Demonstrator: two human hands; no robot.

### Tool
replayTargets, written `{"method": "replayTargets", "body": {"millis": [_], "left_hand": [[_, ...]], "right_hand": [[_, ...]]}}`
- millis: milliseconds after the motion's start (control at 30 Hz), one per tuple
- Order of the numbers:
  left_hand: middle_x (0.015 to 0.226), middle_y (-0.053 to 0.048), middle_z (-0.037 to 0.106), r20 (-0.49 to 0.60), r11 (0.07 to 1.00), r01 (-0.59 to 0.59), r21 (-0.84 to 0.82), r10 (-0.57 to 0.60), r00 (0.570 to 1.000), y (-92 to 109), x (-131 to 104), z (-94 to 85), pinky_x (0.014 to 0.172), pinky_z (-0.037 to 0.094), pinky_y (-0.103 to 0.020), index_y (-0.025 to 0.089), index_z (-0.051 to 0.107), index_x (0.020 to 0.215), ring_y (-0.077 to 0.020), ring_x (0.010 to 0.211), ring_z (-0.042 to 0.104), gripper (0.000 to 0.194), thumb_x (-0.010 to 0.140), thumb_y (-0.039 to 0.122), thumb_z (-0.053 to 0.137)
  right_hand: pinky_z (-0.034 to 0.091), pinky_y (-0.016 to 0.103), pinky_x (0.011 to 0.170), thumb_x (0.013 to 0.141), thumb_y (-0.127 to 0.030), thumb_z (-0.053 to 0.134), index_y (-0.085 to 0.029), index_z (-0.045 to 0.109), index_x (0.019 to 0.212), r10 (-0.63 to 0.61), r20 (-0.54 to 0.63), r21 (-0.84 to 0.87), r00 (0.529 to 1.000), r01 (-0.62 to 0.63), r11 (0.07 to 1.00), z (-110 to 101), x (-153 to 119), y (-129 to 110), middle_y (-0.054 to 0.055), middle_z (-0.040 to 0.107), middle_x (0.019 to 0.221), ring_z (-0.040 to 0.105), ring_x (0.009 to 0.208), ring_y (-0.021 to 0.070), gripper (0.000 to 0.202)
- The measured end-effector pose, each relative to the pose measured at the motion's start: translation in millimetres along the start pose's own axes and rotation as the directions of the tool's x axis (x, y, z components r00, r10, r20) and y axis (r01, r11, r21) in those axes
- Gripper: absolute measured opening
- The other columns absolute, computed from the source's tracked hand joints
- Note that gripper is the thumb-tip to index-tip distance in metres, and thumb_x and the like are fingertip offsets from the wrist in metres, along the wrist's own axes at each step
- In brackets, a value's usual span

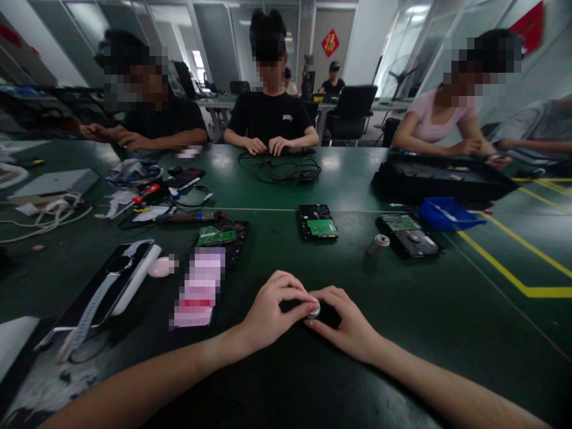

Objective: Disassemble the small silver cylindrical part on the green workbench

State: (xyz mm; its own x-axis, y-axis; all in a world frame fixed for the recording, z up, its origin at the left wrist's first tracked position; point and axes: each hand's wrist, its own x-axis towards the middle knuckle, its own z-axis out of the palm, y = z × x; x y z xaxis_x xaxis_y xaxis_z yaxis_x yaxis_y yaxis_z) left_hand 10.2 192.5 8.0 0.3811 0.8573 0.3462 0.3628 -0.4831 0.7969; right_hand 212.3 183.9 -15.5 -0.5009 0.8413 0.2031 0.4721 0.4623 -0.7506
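Note:
Between my two hands is a small round silver metal part (314,310), too small and covered to name more closely. My left hand (274,307) pinches it from the left with thumb and fingers. From the other side my right hand (344,319) grips it too, fingertips close to those of the left. Beyond the hands lies a hard drive (318,223) with a green circuit board. To its right stands a metal cylinder (378,245), and past that another hard drive (411,235). A third, dark hard drive (239,235) lies to the left.
A blurred phone (201,286), a pink rounded object (161,266) and a watch (120,263) lie on the left. Further back are a screwdriver (192,217), coiled black cable (286,170), a blue bin (449,214) and a black tray (447,176). Several people sit across the green table (447,333).

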Motion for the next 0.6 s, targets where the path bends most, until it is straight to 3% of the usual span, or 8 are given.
{"method": "replayTargets", "body": {"millis": [133,233,300,367,467,600], "left_hand": [[0.088,-0.004,0.067,-0.017,0.995,-0.078,0.062,0.079,0.997,5,1,-5.3,0.083,0.046,-0.033,0.022,0.075,0.087,-0.0199,0.095,0.055,0.009,0.08,0.027,0.072],[0.087,-0.002,0.067,-0.099,0.984,-0.15,0.096,0.159,0.982,11,10,-19.5,0.086,0.044,-0.033,0.023,0.074,0.088,-0.0195,0.097,0.054,0.008,0.082,0.021,0.069],[0.082,-0.001,0.065,-0.242,0.986,-0.071,0.153,0.107,0.964,9,15,-29.2,0.078,0.044,-0.031,0.025,0.074,0.089,-0.0176,0.087,0.055,0.008,0.083,0.024,0.069],[0.078,0.0,0.062,-0.314,0.974,0.046,0.224,0.027,0.949,-3,18,-33.1,0.072,0.042,-0.031,0.028,0.074,0.094,-0.0173,0.08,0.053,0.012,0.083,0.028,0.068],[0.072,-0.001,0.058,-0.218,0.918,0.191,0.349,-0.119,0.969,-29,15,-25.5,0.068,0.04,-0.031,0.03,0.077,0.085,-0.0191,0.077,0.049,0.009,0.076,0.031,0.075],[0.078,-0.002,0.059,-0.139,0.855,0.205,0.477,-0.157,0.978,-51,9,-10.9,0.071,0.039,-0.033,0.035,0.077,0.083,-0.0208,0.082,0.048,0.008,0.075,0.036,0.075]], "right_hand": [[0.045,0.038,0.089,0.083,-0.033,0.067,-0.026,0.059,0.112,-0.001,0.008,0.004,1.0,0.001,1.0,0,1,-2,0.004,0.064,0.106,0.056,0.099,0.0208,0.031],[0.046,0.038,0.088,0.082,-0.033,0.067,-0.026,0.059,0.111,0.008,0.013,0.001,1.0,-0.008,1.0,-1,2,-4,0.005,0.065,0.105,0.057,0.098,0.0213,0.031],[0.045,0.039,0.09,0.082,-0.032,0.067,-0.026,0.058,0.113,0.012,0.018,-0.002,1.0,-0.012,1.0,-2,2,-5,0.005,0.065,0.109,0.057,0.1,0.0215,0.032],[0.044,0.04,0.092,0.083,-0.031,0.066,-0.026,0.058,0.114,0.011,0.029,-0.003,1.0,-0.011,1.0,-2,3,-6,0.004,0.065,0.113,0.057,0.103,0.0216,0.033],[0.044,0.04,0.093,0.083,-0.032,0.066,-0.027,0.058,0.116,0.018,0.039,-0.007,0.999,-0.018,1.0,-2,3,-5,0.004,0.065,0.114,0.057,0.104,0.0214,0.034],[0.044,0.039,0.094,0.083,-0.032,0.066,-0.027,0.058,0.117,0.02,0.036,-0.005,0.999,-0.02,1.0,-2,3,-4,0.004,0.064,0.115,0.057,0.105,0.0213,0.035]]}}
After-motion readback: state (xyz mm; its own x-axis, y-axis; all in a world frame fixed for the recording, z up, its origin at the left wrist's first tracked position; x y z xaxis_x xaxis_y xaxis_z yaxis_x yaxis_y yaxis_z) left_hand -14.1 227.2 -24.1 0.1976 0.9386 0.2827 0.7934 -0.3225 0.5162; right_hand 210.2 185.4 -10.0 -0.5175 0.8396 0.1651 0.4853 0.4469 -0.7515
